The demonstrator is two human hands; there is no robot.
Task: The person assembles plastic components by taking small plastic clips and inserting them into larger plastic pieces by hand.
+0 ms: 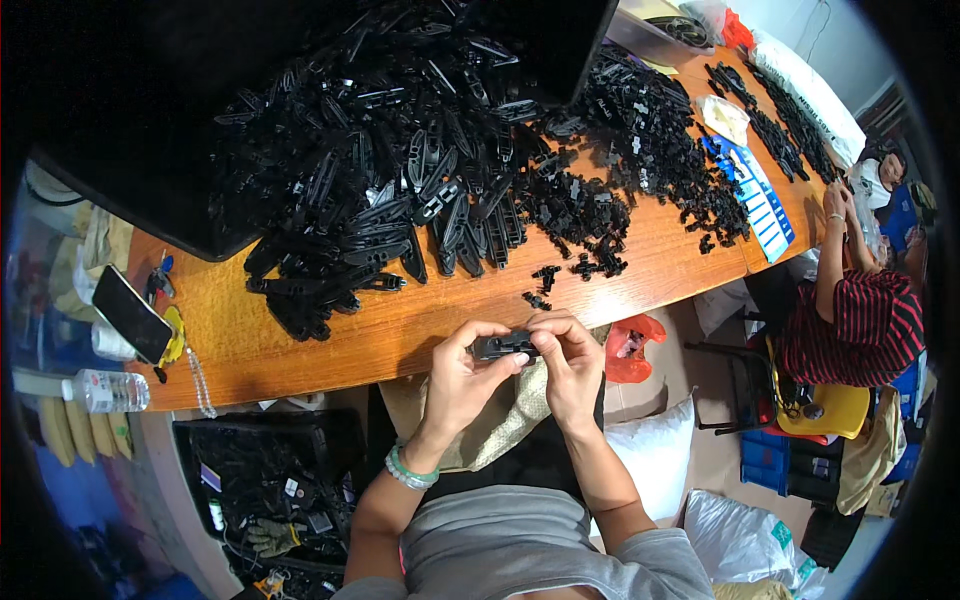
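Black part (495, 347) pinched by left hand (459, 378) and right hand (572, 372) near table edge (300, 387); bare wood (435, 302) ahead.

Wooden table (670, 268), heaped black parts (350, 185), apparently plastic

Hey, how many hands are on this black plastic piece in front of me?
2: your left hand grips the left end of the black plastic piece, your right hand its right end. Some fingertips are hidden.

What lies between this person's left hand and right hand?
In the head view, a black plastic part lies there, with the fingers of both the left hand and right hand on it.
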